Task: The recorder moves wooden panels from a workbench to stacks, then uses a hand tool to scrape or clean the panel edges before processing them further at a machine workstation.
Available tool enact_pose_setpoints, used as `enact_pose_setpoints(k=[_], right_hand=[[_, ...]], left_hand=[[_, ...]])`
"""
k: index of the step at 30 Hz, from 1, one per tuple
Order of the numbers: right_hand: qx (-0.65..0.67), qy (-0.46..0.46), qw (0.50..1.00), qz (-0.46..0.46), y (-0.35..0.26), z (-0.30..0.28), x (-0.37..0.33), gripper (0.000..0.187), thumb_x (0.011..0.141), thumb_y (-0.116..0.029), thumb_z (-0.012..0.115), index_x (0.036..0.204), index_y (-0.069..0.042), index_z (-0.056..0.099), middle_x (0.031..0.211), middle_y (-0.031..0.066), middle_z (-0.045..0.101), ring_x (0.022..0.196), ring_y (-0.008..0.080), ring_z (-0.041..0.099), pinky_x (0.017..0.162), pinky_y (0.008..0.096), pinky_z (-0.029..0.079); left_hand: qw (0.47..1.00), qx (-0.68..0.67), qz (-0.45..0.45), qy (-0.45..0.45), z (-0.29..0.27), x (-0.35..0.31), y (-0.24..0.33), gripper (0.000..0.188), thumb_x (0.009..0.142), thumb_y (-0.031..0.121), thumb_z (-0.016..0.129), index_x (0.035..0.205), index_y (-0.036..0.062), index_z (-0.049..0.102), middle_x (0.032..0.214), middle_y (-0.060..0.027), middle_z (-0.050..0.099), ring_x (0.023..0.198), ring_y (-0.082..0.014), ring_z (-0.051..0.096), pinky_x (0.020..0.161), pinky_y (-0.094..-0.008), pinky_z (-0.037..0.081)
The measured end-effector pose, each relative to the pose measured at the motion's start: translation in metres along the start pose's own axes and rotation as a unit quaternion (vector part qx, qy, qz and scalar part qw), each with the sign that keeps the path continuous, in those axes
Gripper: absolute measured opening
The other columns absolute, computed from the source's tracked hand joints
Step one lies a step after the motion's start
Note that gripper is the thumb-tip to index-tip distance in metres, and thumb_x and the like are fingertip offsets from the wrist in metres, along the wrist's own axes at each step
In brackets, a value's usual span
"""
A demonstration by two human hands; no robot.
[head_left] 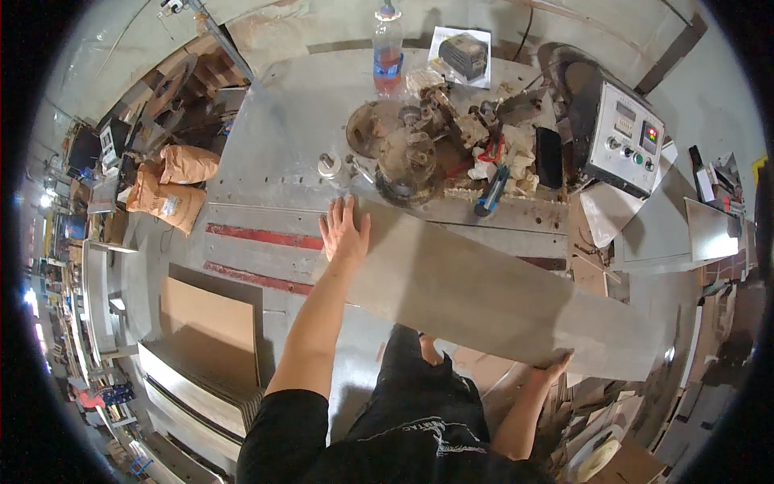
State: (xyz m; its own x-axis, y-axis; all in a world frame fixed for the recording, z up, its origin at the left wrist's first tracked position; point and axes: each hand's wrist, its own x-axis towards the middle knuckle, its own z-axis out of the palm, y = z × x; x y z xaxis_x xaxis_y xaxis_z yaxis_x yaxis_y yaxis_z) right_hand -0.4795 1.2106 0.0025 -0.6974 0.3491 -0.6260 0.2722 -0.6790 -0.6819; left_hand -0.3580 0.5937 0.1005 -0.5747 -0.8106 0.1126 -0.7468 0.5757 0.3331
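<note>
My left hand [345,238] bears, fingers extended, on the grey-brown panel [484,282] at its 10 o'clock end; my right hand [555,369] grips its edge at 5 o'clock. From view centre — bottle [388,52], 12 o'clock; control box [627,141], 2 o'clock; cardboard stack [207,323], 8 o'clock.

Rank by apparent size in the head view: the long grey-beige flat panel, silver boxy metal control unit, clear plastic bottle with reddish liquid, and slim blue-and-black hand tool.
Largest to smallest, as they look:
1. Long grey-beige panel
2. Silver control unit
3. Clear plastic bottle
4. Slim blue-and-black hand tool
</note>
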Motion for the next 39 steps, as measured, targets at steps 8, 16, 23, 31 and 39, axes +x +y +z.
enact_pose_setpoints(k=[8, 16, 23, 31, 39], right_hand=[[-0.26, 0.213, 0.913, -0.231, -0.051, 0.009, 0.03, 0.072, 0.091, -0.051, 0.071, 0.148, -0.015, 0.049, 0.144, 0.0115, 0.055, 0.126, 0.0316, 0.057, 0.1, 0.051, 0.051], [-0.613, -0.05, 0.635, -0.468, -0.047, 0.093, 0.036, 0.071, 0.089, -0.043, 0.073, 0.149, -0.013, 0.049, 0.147, 0.0178, 0.053, 0.134, 0.0394, 0.05, 0.112, 0.0475, 0.04], [-0.78, 0.045, 0.49, -0.387, 0.019, 0.194, -0.031, 0.071, 0.097, -0.053, 0.056, 0.157, -0.021, 0.037, 0.166, 0.0162, 0.022, 0.155, 0.0368, 0.012, 0.122, 0.0589, 0.008], [-0.78, 0.006, 0.515, -0.354, -0.011, 0.21, -0.043, 0.077, 0.092, -0.058, 0.058, 0.154, -0.017, 0.041, 0.163, 0.0243, 0.024, 0.152, 0.0459, 0.015, 0.121, 0.0608, 0.015], [-0.77, -0.067, 0.516, -0.37, -0.026, 0.192, -0.049, 0.079, 0.088, -0.056, 0.065, 0.154, -0.019, 0.041, 0.161, 0.0277, 0.026, 0.15, 0.0481, 0.021, 0.121, 0.057, 0.019]], left_hand=[[1.0, -0.008, -0.024, 0.011, -0.001, -0.003, 0.003, 0.062, 0.098, 0.04, 0.059, 0.151, 0.016, 0.039, 0.156, -0.0123, 0.04, 0.15, -0.0301, 0.03, 0.123, -0.0538, 0.019], [0.999, -0.01, -0.044, 0.004, 0.003, -0.002, 0.013, 0.062, 0.095, 0.043, 0.061, 0.148, 0.0171, 0.043, 0.156, -0.0099, 0.043, 0.149, -0.0261, 0.032, 0.124, -0.0506, 0.019], [0.999, -0.016, -0.015, 0.04, -0.002, -0.002, 0.007, 0.058, 0.095, 0.037, 0.064, 0.145, 0.0134, 0.046, 0.153, -0.0102, 0.047, 0.147, -0.0274, 0.036, 0.123, -0.0504, 0.023], [0.999, 0.005, -0.024, 0.022, 0.001, -0.003, 0.008, 0.054, 0.098, 0.036, 0.06, 0.146, 0.0147, 0.045, 0.153, -0.0129, 0.045, 0.144, -0.0298, 0.039, 0.122, -0.0476, 0.025], [1.0, 0.006, -0.014, 0.007, 0.002, -0.008, 0.012, 0.057, 0.1, 0.041, 0.057, 0.149, 0.0162, 0.043, 0.154, -0.0125, 0.044, 0.143, -0.0298, 0.039, 0.122, -0.0473, 0.025]])
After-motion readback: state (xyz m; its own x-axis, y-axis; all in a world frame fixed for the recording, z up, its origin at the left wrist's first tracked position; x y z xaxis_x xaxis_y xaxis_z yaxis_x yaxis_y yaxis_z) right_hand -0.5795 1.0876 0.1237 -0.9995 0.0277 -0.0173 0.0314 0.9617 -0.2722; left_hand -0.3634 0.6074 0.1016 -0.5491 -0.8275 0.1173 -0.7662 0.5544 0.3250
